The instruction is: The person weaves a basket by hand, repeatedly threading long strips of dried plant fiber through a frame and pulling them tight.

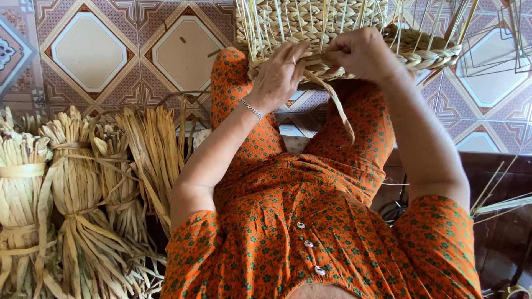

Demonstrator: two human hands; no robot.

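Basket is sitting on your knees at the top centre of the frame, and you are pinching its braided rim with both your left hand and right hand, a loose straw strand hanging down toward you between them.

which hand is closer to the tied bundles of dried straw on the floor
Left. The left hand grips the basket's braided rim on the side toward the straw bundles; the right hand grips the rim farther away.
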